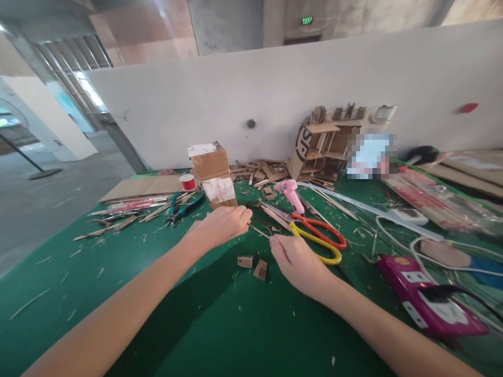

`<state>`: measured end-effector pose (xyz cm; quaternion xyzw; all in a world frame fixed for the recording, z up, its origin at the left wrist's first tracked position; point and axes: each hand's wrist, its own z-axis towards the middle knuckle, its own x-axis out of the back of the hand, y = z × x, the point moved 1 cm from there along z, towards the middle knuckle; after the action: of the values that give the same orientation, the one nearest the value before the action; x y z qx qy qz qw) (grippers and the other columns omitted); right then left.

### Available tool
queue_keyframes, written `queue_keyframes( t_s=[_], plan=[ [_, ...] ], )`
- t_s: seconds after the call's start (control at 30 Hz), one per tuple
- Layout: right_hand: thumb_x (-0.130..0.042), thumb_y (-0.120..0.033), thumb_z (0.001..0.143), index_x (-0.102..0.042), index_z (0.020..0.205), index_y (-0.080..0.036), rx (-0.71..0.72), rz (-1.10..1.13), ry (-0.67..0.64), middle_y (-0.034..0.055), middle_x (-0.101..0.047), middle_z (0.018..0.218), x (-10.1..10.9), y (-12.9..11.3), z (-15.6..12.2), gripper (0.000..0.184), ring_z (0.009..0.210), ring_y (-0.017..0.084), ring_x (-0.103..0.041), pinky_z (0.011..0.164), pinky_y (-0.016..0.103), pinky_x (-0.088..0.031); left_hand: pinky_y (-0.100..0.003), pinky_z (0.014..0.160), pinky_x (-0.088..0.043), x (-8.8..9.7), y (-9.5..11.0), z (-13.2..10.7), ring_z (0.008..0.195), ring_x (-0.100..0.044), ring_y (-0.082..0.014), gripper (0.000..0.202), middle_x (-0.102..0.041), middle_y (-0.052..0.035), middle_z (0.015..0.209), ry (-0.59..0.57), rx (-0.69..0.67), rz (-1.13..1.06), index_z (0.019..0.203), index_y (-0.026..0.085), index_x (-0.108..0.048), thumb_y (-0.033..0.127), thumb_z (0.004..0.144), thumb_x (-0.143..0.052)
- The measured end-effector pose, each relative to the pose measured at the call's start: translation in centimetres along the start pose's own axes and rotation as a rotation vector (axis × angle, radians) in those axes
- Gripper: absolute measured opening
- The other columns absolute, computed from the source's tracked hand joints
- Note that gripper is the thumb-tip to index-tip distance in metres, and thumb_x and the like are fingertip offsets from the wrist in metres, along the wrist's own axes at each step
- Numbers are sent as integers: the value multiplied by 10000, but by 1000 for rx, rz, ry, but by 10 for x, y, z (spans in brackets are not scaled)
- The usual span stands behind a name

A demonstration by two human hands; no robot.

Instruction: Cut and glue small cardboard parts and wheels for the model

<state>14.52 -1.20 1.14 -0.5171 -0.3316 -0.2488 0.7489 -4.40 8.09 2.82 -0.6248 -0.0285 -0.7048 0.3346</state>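
A thin wooden stick [259, 231] spans the gap between my two hands above the green table. My left hand [226, 224] is closed on its left end, and my right hand [296, 262] pinches the other end. Just below the stick lie two small cut cardboard pieces [245, 262], each with a dark spot. Behind my left hand stands a folded cardboard piece [214, 166] with white paper patches and a red line. Scissors [316, 233] with red and yellow handles lie beside my right hand, close to a pink glue gun [294, 196].
Pliers [183, 209] and a red thread spool [187, 182] lie on the left. A cardboard shelf model [322, 146] stands against the white partition [176, 104]. At right are a magenta power strip [428, 296], cables and plastic-wrapped packs [444, 196]. Scraps litter the green table [129, 309].
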Motion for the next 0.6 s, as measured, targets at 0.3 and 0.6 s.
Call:
queue_keyframes(
  t_s=[0.3, 0.6],
  plan=[
    [-290, -284, 987, -299, 610, -224, -51, 18, -15, -38, -366, 549, -9, 8, 0, 381, 518, 121, -341, 521, 271, -219, -257, 578, -442, -5, 7, -1, 697, -619, -164, 109, -626, -85, 798, -80, -33, 25, 893, 117, -561, 120, 908, -453],
    [-326, -207, 993, -450, 710, -193, 85, -302, -81, 4, -551, 625, -10, 5, 2, 309, 546, 133, -490, 539, 269, -255, -268, 563, -437, -3, 10, 0, 654, -621, -168, 104, -634, -89, 774, -163, -17, 66, 891, 123, -550, 138, 917, -450]
  ],
)
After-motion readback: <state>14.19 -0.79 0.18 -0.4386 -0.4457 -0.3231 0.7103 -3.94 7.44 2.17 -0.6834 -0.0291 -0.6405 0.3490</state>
